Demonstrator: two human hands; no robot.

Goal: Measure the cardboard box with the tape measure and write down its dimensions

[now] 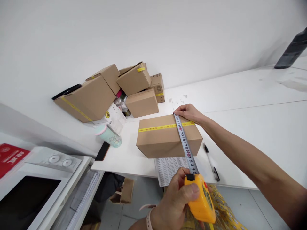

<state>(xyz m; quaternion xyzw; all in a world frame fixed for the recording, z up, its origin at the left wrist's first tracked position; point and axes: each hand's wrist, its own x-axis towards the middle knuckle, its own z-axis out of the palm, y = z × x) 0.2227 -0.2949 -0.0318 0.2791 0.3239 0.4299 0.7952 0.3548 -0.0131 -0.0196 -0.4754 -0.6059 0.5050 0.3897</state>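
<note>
White table (240, 124); left fingers (190, 192) clutch tape measure (202, 203), right fingers (181, 111) its tip (176, 115), box (160, 140) between.

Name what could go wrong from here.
If the right hand slips, the tape measure's blade might snap back toward the left hand. The pen, near the front edge of the table, could be knocked off. The printed sheet, overhanging that edge, may get dragged down.

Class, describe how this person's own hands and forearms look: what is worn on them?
Neither hand is gloved. The left hand has a slim, pale pink wristband. The right hand has no visible band or ring, and the right forearm shows no sleeve.
</note>
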